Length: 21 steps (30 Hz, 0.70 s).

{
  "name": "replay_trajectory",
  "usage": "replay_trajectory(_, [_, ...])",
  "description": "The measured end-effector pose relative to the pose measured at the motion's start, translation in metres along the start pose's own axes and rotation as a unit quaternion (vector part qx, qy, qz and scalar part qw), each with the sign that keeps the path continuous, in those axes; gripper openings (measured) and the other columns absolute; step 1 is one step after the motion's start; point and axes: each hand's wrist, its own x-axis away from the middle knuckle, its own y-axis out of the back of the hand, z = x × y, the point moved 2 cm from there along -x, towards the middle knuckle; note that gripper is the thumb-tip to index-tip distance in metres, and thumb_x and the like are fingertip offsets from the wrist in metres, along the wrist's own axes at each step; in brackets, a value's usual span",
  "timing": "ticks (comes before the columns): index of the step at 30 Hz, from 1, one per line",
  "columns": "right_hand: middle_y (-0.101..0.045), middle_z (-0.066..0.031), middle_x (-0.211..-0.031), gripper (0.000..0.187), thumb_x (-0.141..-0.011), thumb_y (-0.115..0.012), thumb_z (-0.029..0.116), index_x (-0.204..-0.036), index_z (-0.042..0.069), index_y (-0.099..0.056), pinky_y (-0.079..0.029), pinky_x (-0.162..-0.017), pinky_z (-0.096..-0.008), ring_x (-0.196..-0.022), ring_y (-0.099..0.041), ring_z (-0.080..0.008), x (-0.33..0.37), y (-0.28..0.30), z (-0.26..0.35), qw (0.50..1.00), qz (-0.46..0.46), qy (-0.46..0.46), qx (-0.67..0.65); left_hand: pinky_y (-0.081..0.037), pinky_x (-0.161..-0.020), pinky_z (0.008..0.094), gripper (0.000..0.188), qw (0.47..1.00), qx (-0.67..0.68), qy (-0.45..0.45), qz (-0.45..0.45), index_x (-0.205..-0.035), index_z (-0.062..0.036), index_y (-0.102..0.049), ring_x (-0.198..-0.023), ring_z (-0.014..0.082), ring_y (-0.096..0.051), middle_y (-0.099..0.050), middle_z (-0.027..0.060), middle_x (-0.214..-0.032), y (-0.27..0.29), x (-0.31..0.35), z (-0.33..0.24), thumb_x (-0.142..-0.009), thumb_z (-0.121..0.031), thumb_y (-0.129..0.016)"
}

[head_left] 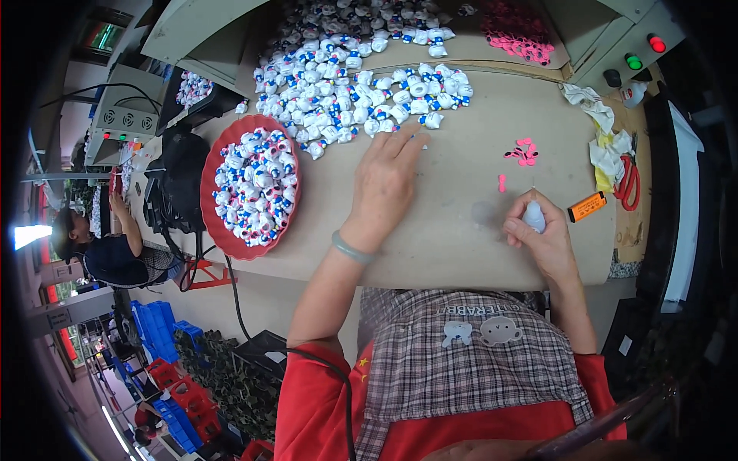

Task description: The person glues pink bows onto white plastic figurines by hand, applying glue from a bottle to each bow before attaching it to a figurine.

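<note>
My left hand (387, 178) reaches over the table to the near edge of a spread of small white figurines (330, 107) with blue and red parts. Its fingers are stretched forward, and the tips are beside one figurine (432, 121); whether they touch it is hard to tell. In my right hand (547, 234) is a small whitish squeeze bottle (533, 217) with a thin needle tip pointing away from me. Just beyond that tip lie a single pink bow-shaped piece (502, 183) and a little heap of pink pieces (523, 152).
A red scalloped bowl (206, 188) full of figurines stands at left. More pink pieces (523, 38) lie under the machine housing. An orange lighter (587, 207), red-handled scissors (629, 183) and crumpled paper (607, 157) are at right. Another person (115, 250) works far left.
</note>
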Motion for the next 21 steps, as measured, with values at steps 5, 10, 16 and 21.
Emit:
replay_trajectory(5, [-0.056, -0.0012, -0.082, 0.014, -0.085, -0.063, 0.005, -0.094, 0.005, -0.052, -0.044, -0.057, -0.0199, -0.065, -0.051, -0.0054, 0.002, 0.004, 0.001, 1.000, 0.015, 0.010, -0.004, -0.049, -0.072, 0.0349, 0.027, 0.999, -0.035, -0.021, 0.028, -0.106, -0.0040, -0.064, -0.082, 0.0248, -0.059, -0.065, 0.0092, -0.100, -0.001, -0.001, -0.005, -0.080, 0.004, -0.059])
replay_trajectory(10, [-0.054, -0.0052, -0.094, 0.022, -0.087, -0.057, 0.005, -0.106, 0.006, -0.045, -0.043, -0.061, -0.0214, -0.070, -0.050, -0.0080, 0.001, 0.004, 0.007, 0.997, 0.033, 0.035, -0.056, -0.048, -0.069, 0.0271, 0.029, 0.819, 0.501, 0.277, 0.037, -0.120, -0.0011, -0.058, -0.085, 0.0145, -0.061, -0.063, 0.0076, -0.099, 0.005, 0.018, -0.026, -0.092, -0.008, -0.056])
replay_trajectory(16, [-0.052, -0.0078, -0.100, 0.020, -0.087, -0.057, 0.004, -0.105, 0.003, -0.048, -0.043, -0.060, -0.0215, -0.075, -0.054, -0.0089, 0.000, 0.001, 0.014, 0.995, 0.036, 0.096, -0.019, -0.052, -0.074, 0.0236, 0.034, 0.615, 0.694, 0.365, 0.078, -0.125, 0.0035, -0.053, -0.087, 0.0181, -0.064, -0.060, 0.0174, -0.117, -0.003, 0.044, -0.041, -0.093, -0.009, -0.054])
replay_trajectory(21, [-0.058, -0.0078, -0.091, 0.023, -0.087, -0.063, 0.006, -0.107, -0.001, -0.053, -0.044, -0.055, -0.0198, -0.071, -0.059, -0.0092, 0.001, 0.005, 0.014, 0.990, 0.025, 0.131, -0.049, -0.052, -0.079, 0.0260, 0.037, 0.619, 0.699, 0.348, 0.086, -0.127, 0.0040, -0.051, -0.090, 0.0196, -0.064, -0.059, 0.0204, -0.120, -0.005, 0.047, -0.053, -0.092, -0.006, -0.054])
